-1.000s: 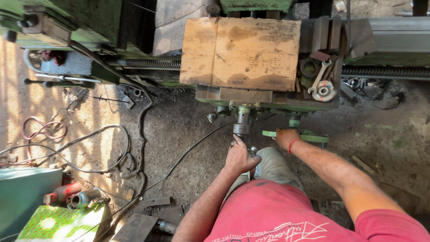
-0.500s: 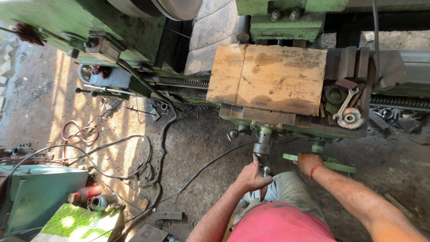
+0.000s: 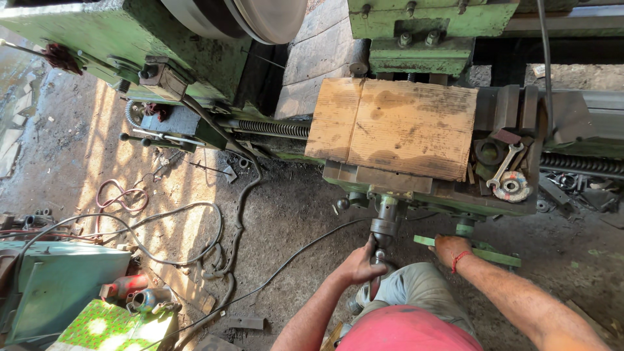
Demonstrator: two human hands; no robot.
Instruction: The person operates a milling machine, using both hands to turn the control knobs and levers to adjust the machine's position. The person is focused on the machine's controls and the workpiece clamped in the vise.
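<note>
— Start at the left; what lies on the floor?

— A teal-green metal box (image 3: 62, 286) at the lower left edge; just beside it a sheet patterned in green and yellow (image 3: 110, 330), lit by sun; between them a small red tool (image 3: 125, 286) and a grey metal fitting (image 3: 148, 300); grey cables (image 3: 162, 224) loop over the dirt floor (image 3: 286, 214), and a pinkish hose (image 3: 114, 195) curls above them.

— And the machine?

— A big green lathe (image 3: 130, 39) runs along the top; a bright steel disc (image 3: 260, 16) shows at the top centre; a threaded screw shaft (image 3: 273, 128) leads right to the carriage, where a worn, stained wooden board (image 3: 393, 127) lies flat on top.

— The hands?

— The left hand (image 3: 361, 265) is wrapped narrowly around a dark steel crank handle (image 3: 383, 237) that hangs from the carriage front, below the board; the fingers are closed on it; the right hand (image 3: 452, 250) rests palm down on a green flat lever (image 3: 484, 252) just beside the crank, fingers curled over its edge, a red band at the wrist.

— Anything further right?

— A spanner (image 3: 506, 166) and a round toothed metal part (image 3: 512, 187) lie at the board's right end; dark scrap pieces (image 3: 572, 188) sit beyond, near the second screw shaft (image 3: 582, 162).

— Any labels?

— None that I can make out.
</note>
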